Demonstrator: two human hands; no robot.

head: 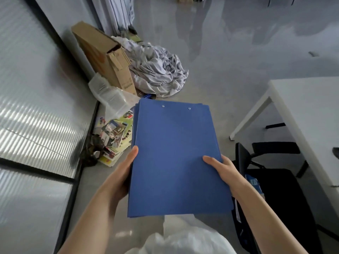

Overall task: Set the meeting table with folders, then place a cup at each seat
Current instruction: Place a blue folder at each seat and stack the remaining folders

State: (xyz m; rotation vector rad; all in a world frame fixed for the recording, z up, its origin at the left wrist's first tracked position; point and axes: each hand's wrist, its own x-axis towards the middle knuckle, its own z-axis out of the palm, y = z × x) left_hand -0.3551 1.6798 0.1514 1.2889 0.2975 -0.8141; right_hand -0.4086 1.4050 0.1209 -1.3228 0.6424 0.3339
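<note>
A stack of blue folders (pixel 174 149) is held flat in front of me, above the floor, two metal rivets near its far edge. My left hand (pixel 122 173) grips the stack's left edge, thumb on top and fingers hidden underneath. My right hand (pixel 223 171) grips the right edge the same way, thumb lying across the top cover. The white meeting table (pixel 311 107) stands to the right, only its near corner in view. No cup is visible.
A black office chair (pixel 275 180) stands at the table, right of the folders. Along the left glass wall lie a cardboard box (pixel 102 57), crumpled grey cloth (pixel 157 70), a clear plastic container (pixel 110 96) and loose magazines (pixel 113 136). Grey floor stretches ahead.
</note>
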